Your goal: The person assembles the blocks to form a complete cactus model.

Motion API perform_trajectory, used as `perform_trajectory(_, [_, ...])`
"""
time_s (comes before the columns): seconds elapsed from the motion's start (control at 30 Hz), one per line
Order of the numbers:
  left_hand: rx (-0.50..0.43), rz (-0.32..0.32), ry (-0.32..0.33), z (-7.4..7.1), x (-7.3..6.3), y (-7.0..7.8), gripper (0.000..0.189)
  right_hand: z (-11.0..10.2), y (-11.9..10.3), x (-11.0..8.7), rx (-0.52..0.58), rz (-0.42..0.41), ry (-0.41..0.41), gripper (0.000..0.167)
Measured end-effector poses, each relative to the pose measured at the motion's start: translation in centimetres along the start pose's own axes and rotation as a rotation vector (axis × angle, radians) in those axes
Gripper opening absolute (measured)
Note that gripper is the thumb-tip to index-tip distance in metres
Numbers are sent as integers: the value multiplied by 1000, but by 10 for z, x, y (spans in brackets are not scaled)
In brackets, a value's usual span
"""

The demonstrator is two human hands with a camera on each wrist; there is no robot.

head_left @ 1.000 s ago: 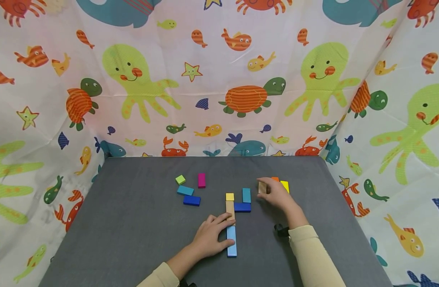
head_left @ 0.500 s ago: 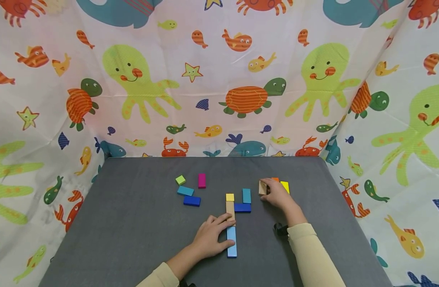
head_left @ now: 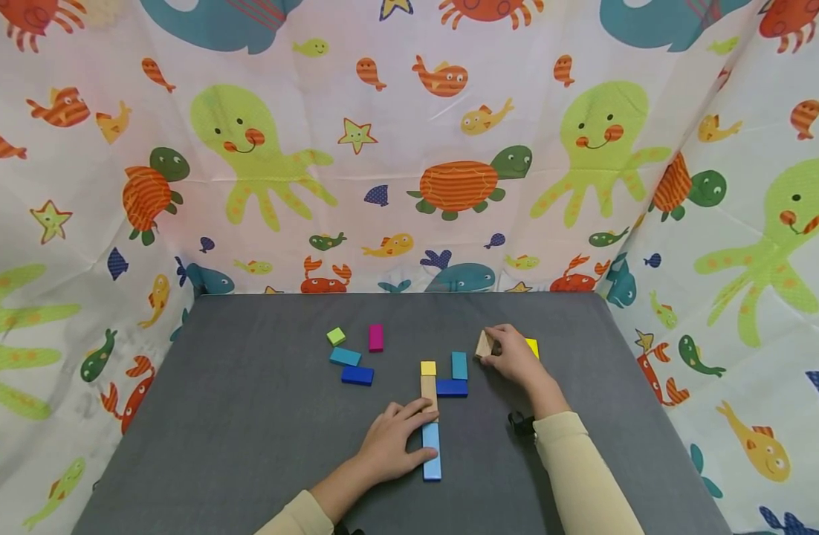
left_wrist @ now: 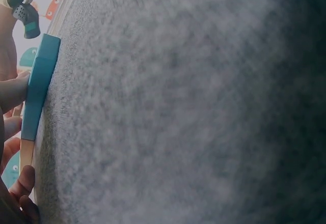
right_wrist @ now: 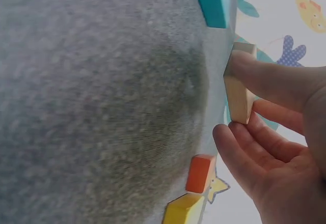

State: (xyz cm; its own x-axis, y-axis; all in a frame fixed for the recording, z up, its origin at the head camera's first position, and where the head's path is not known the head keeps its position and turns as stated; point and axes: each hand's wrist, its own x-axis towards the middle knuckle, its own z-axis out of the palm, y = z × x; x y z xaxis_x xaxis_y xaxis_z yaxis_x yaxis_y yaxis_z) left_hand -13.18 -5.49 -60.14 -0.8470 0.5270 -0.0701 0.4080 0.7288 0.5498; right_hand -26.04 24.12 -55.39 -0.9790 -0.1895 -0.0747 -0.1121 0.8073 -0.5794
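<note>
Wooden block (head_left: pixel 484 345) may slip if right hand (head_left: pixel 518 362), fingers pinching, loosens; left hand (head_left: pixel 391 441), fingers extended, may skew light-blue block (head_left: pixel 432 440) by drifting.

Bright, even light bathes the far curtain (head_left: pixel 389 160); a soft shadow falls near my right fingers (right_wrist: pixel 237 154) on the counter (head_left: pixel 249 446), blurred in both wrist views.
</note>
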Motion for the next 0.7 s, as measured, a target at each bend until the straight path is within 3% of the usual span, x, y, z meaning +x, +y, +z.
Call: perform_trajectory(0.7, [8,-32,-19,1,2,-1,64,-1,-14,13,5,-60,2,69])
